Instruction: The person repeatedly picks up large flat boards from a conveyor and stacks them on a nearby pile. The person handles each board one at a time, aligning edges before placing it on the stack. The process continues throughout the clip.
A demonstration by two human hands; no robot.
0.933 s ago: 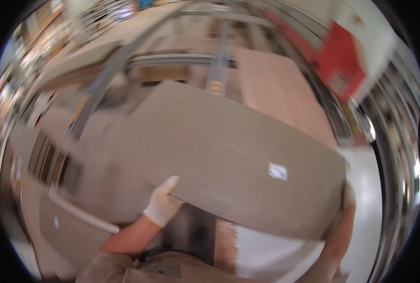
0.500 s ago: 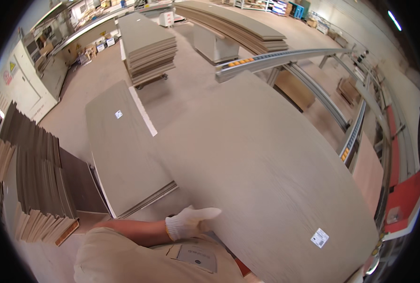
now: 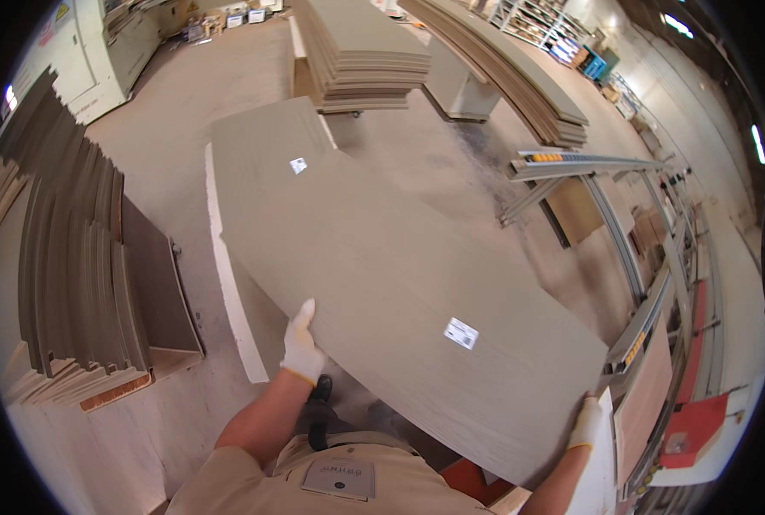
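Note:
A large grey-brown flat panel (image 3: 425,275) is held in front of me, with a white label (image 3: 461,333) near its right end. My left hand (image 3: 301,348), in a white glove, is closed on the near long edge, thumb on top and the other fingers hidden underneath. At the right end my right hand (image 3: 585,421), also gloved, grips the edge. The panel's far left part overlaps another grey-brown board (image 3: 267,129) with a small label. Whether the two touch there, I cannot tell.
Stacked panels (image 3: 361,64) stand ahead, and a longer stack (image 3: 520,81) lies beyond. Upright narrow boards (image 3: 73,266) fill a cart at left. A metal roller frame (image 3: 610,232) and red machine part (image 3: 692,433) are at right. A cream cabinet (image 3: 65,60) is far left.
The held panel has swung left and away from the roller frame, partly over the labelled board. My view has turned right. My right hand has come into sight on the panel's end.

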